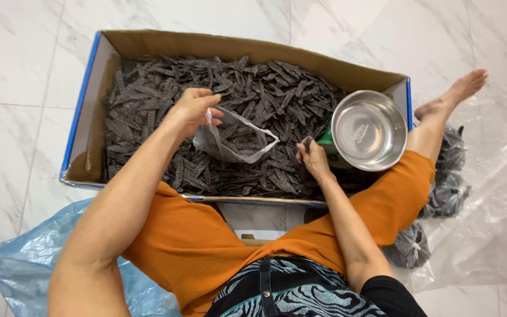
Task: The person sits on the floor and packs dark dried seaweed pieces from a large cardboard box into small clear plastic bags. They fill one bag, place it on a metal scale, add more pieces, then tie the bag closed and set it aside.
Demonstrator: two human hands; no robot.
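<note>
A wide cardboard box (142, 44) with blue edges lies on the floor, filled with several dark flat strips (277, 88). My left hand (193, 108) pinches the rim of a small clear plastic bag (230, 141) and holds it open over the strips. My right hand (312, 157) rests in the pile just right of the bag, fingers closed on a few dark strips. A round steel bowl (368, 129) sits on a green scale at the box's right end, beside my right hand.
Filled clear bags of dark strips (448, 191) lie on the floor to the right, by my leg and a clear plastic sheet (500, 194). A blue plastic bag (19, 258) lies at lower left. The floor is white marble tile.
</note>
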